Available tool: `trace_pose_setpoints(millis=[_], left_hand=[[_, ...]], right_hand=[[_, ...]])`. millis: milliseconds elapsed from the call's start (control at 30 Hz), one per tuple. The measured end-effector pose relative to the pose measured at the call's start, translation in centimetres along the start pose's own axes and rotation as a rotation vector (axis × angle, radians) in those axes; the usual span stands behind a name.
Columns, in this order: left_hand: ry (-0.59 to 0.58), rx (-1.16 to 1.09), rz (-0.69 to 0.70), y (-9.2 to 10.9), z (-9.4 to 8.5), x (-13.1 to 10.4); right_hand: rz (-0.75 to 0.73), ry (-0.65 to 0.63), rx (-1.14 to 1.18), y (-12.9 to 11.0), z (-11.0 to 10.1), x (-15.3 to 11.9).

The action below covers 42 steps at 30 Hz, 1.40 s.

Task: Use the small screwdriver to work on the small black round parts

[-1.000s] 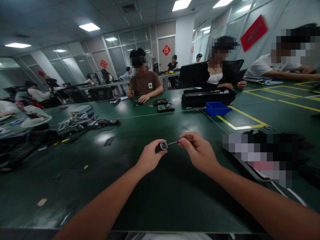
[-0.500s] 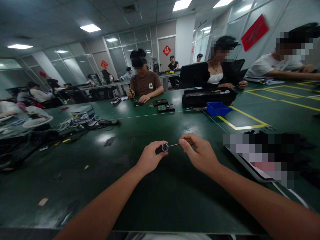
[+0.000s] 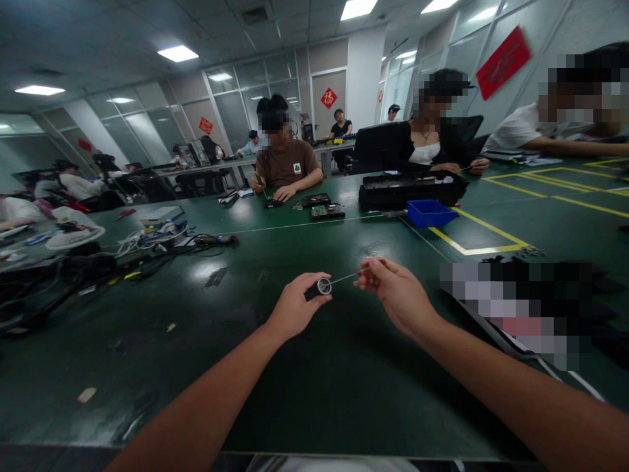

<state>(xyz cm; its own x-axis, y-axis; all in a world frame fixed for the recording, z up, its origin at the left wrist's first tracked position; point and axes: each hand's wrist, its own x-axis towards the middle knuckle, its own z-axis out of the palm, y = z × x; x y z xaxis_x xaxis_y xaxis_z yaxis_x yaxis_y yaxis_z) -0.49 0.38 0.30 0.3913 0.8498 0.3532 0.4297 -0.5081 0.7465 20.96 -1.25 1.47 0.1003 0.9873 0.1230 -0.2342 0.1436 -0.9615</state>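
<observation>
Fingers and thumb of my left hand are closed round a short black cylinder, whose round, silvery-rimmed end faces me. To its right, my right hand pinches a thin metal rod-like tool. The rod slants down to the left, and its tip meets the open end of the cylinder; how deep it reaches I cannot tell. Both hands are held above the green table. The tool's handle is mostly hidden by my right fingers.
A blue bin and a long black case stand beyond my right hand. Tangled cables lie left. A white-edged tray is at right. Across the table, a person in brown works beside circuit boards.
My right hand has shifted slightly up and to the right, its fingers changing their hold on the tool. More of the rod shows. My left hand is almost unmoved.
</observation>
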Motion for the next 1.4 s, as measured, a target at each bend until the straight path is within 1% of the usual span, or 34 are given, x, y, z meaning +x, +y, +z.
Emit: trace_pose_setpoints(millis=[67, 133, 367, 500, 600, 700, 800, 933, 1033, 1133, 1233, 1400], left_hand=[[-0.018, 0.025, -0.014, -0.1, 0.0, 0.0], [-0.030, 0.046, -0.030, -0.1, 0.0, 0.0], [-0.018, 0.057, -0.053, 0.4, 0.0, 0.1], [-0.010, 0.071, -0.060, 0.4, 0.0, 0.1], [-0.012, 0.084, -0.055, 0.3, 0.0, 0.1], [-0.010, 0.100, -0.045, 0.2, -0.1, 0.0], [-0.011, 0.103, -0.052, 0.3, -0.1, 0.0], [-0.012, 0.104, -0.058, 0.3, -0.1, 0.0], [-0.004, 0.110, -0.046, 0.1, -0.1, -0.1], [0.000, 0.110, -0.044, 0.1, -0.1, 0.0], [-0.005, 0.109, -0.059, 0.4, -0.1, 0.0], [-0.012, 0.116, -0.074, 0.7, -0.1, 0.0]], right_hand=[[0.042, 0.019, 0.070, 0.2, -0.2, 0.4], [0.006, 0.040, 0.036, 0.2, -0.3, 0.4], [-0.302, 0.009, -0.412, -0.7, 0.0, -1.0], [-0.391, -0.032, -0.561, -0.9, -0.1, -1.5], [-0.403, -0.080, -0.591, -0.9, -0.1, -1.7], [-0.377, -0.112, -0.533, -0.9, 0.1, -1.8], [-0.385, -0.088, -0.514, -0.8, 0.2, -1.9], [-0.444, -0.055, -0.604, -1.0, 0.0, -2.0], [-0.436, -0.087, -0.669, -1.3, 0.1, -2.2], [-0.402, -0.135, -0.642, -1.5, 0.2, -2.3], [-0.399, -0.119, -0.615, -1.4, 0.3, -2.3], [-0.446, -0.089, -0.677, -1.3, 0.0, -2.2]])
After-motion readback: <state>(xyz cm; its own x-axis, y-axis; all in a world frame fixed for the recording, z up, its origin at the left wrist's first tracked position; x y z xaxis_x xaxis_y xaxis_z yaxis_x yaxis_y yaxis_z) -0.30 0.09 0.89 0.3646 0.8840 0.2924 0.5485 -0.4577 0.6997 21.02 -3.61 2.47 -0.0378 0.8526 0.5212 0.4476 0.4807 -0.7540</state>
